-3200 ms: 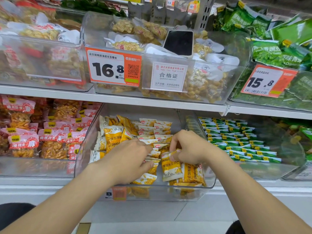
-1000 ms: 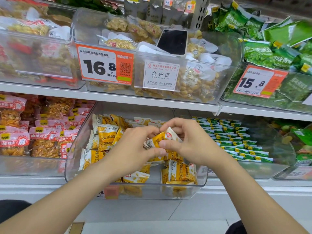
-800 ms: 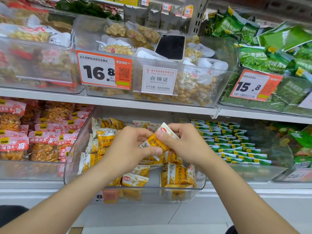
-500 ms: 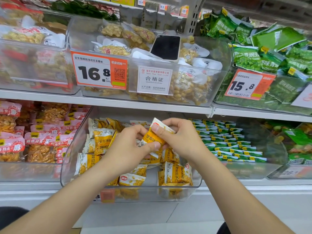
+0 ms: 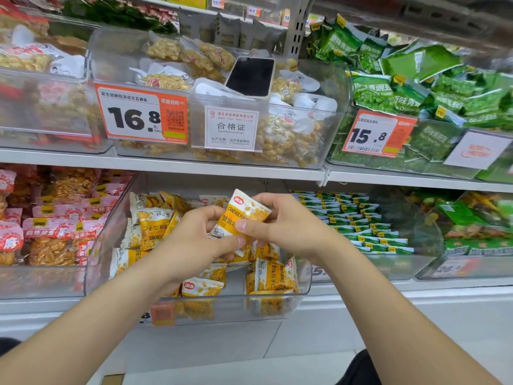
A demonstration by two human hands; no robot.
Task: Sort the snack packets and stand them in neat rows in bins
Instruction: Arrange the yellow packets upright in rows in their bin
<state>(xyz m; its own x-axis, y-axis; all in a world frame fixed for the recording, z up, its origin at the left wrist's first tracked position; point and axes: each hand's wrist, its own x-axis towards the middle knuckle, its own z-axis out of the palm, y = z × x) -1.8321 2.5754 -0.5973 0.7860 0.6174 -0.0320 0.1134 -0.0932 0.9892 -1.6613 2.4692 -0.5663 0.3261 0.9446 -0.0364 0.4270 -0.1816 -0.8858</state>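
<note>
Now both hands hold 1 yellow-and-white foil snack packet (image 5: 241,215) just above the clear plastic bin (image 5: 236,304) on the lower shelf. The left hand (image 5: 194,240) pinches its lower edge with thumb and curled fingers, and the right hand (image 5: 288,226) grips its right side. It looks like the squaring-up step. Next, the packet needs standing upright in line with the loose packets below.

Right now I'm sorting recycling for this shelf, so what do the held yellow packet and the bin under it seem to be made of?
Packet: probably thin printed plastic film, glossy; its top edge is a flat sealed strip and the body puckers.
Bin: clear rigid plastic, smooth and shiny; packets show through its walls, and the rounded rim catches light.
</note>
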